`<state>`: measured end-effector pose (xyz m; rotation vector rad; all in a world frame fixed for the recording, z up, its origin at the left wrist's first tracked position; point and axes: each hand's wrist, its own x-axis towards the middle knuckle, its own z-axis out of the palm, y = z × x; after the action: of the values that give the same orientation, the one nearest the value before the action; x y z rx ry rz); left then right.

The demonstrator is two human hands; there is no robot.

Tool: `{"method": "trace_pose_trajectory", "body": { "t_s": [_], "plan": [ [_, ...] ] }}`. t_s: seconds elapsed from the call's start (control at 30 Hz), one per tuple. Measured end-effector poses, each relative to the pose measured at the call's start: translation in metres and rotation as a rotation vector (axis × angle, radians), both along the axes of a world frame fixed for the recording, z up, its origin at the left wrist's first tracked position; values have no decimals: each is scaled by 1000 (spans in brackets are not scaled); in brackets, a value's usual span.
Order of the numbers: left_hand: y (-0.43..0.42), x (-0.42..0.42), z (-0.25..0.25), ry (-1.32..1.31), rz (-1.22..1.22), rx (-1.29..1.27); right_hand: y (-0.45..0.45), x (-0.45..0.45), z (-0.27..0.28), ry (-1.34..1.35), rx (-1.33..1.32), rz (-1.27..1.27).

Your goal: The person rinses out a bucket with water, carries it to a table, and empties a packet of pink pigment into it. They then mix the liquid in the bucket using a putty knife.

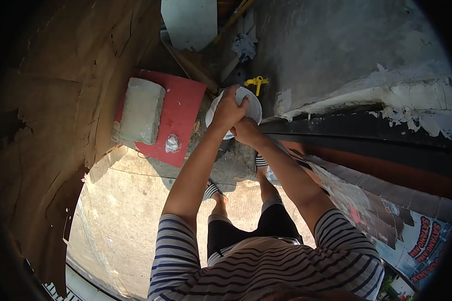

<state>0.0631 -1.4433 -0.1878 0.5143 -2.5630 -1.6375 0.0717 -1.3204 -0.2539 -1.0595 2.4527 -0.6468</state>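
Observation:
A white plastic bucket is in front of me, below the yellow tap. My left hand lies across the left part of its opening. Its fingers reach the far rim and the thumb points inward, closed on the bucket. My right hand is at the near rim with its fingers curled, close to my left hand and partly covered by it. The hands hide much of the bucket's inside, so I cannot make out its contents.
Left of the bucket, a red board bears a pale block and a crumpled clear plastic piece. A grey cloth lies beyond. A peeling wall ledge runs rightward; a torn brown sheet hangs at left.

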Motion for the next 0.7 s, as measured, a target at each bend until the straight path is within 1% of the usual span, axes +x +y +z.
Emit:
{"method": "trace_pose_trajectory", "body": {
  "t_s": [0.07, 0.1, 0.13, 0.2, 0.23, 0.3, 0.33, 0.37, 0.43, 0.47, 0.53, 0.57, 0.6, 0.67, 0.7],
  "plan": [
    [4, -19, -16, 132, -167, -222, -12, -6, -5, -43, 46, -4],
    [6, -26, -9, 49, -241, -199, -17, -8, -12, -86, 92, -10],
    [9, -33, -11, 50, -241, -198, -22, -10, -19, -85, 94, -10],
    [10, -45, -10, 15, -380, -269, -32, -12, -25, 220, -173, -63],
    [7, -49, -11, 38, -437, -261, -32, -14, -25, 221, -170, -59],
    [-10, -51, -13, 46, -464, -241, -31, -22, -28, 190, -30, -4],
    [-12, -52, -14, 49, -504, -221, -30, -23, -31, 191, -25, -6],
    [-9, -53, -15, 53, -505, -219, -32, -24, -35, 134, -57, -55],
    [5, -46, -16, -1, -293, -254, -33, -25, -47, 68, -99, -134],
    [13, -46, -16, 3, -290, -256, -36, -25, -50, 66, -91, -161],
    [33, -45, -26, 241, -204, -407, -41, -25, -52, 99, -28, -180],
    [38, -49, -33, 277, -170, -507, -43, -25, -52, 124, 30, -179],
    [45, -55, -32, 274, -173, -503, -45, -25, -54, 142, 80, -178],
    [59, -69, -25, -41, -214, -681, -51, -25, -54, 157, 188, -164],
    [69, -74, -30, -44, -212, -682, -52, -26, -54, 138, 255, -152]
  ]
}}
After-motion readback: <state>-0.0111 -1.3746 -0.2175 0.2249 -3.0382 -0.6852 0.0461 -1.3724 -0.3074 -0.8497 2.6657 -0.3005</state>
